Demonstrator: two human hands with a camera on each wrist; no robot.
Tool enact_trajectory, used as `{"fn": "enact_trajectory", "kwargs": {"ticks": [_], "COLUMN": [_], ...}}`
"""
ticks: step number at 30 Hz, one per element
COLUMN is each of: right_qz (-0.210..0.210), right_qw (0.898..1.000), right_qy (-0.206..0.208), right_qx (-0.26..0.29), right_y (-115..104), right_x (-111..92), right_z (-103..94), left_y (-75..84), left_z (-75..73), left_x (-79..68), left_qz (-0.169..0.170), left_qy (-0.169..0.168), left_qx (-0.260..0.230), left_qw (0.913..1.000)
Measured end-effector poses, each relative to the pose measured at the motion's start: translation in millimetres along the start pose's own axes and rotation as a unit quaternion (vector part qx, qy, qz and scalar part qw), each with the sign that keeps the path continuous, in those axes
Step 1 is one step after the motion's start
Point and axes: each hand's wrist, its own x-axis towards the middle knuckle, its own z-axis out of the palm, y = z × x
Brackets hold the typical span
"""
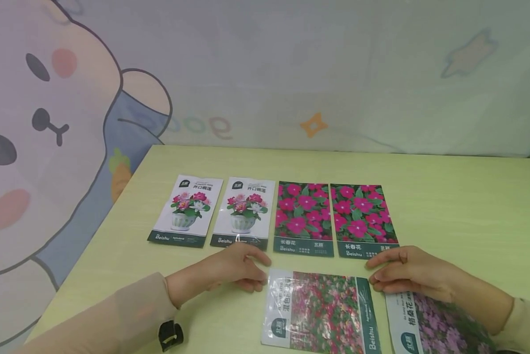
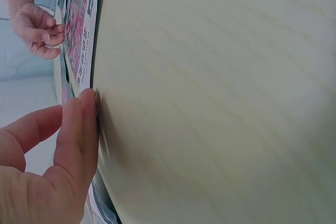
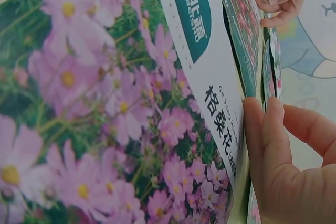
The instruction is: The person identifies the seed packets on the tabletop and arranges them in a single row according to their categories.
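Observation:
A seed packet with red and pink mixed flowers [image 1: 324,309] lies sideways on the table, between both hands. My left hand [image 1: 229,268] has its fingertips right at the packet's white left end; in the left wrist view the fingers [image 2: 79,135] are fairly straight. At the packet's green right end are the fingertips of my right hand [image 1: 417,275], its fingers [image 3: 273,140] extended in the right wrist view. Below the right hand lies a packet with purple-pink flowers [image 3: 121,103], partly covered by that hand and forearm in the head view.
Behind the hands stands a row of flat-lying packets: two white ones with potted flowers [image 1: 187,211] [image 1: 243,211] and two with magenta flowers [image 1: 303,214] [image 1: 362,216]. The pale yellow-green table [image 1: 468,211] ends at a cloth backdrop with a cartoon bear [image 1: 47,147].

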Motion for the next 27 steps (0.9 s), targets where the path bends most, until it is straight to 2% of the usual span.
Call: {"fn": "enact_trajectory", "kwargs": {"ticks": [12, 17, 21, 27], "right_qz": [-0.006, -0.008, -0.012, -0.006], "right_qw": [1.0, 1.0, 1.0, 1.0], "right_qy": [-0.013, -0.016, -0.02, -0.011], "right_qx": [0.023, 0.024, 0.021, 0.007], "right_y": [3, 4, 4, 3], "right_x": [0, 0, 1, 3], "right_z": [-1.8, -1.7, -1.2, -0.1], "left_y": [-1.1, -1.5, -0.9, 1.9], "left_z": [6.0, 9.6, 11.4, 12.8], "left_x": [2.0, 3.5, 6.4, 8.6], "left_qz": [-0.01, -0.005, 0.017, 0.04], "left_qy": [-0.002, 0.001, -0.019, -0.064], "left_qx": [-0.043, -0.045, -0.054, -0.097], "left_qw": [0.999, 0.999, 0.9982, 0.9924]}}
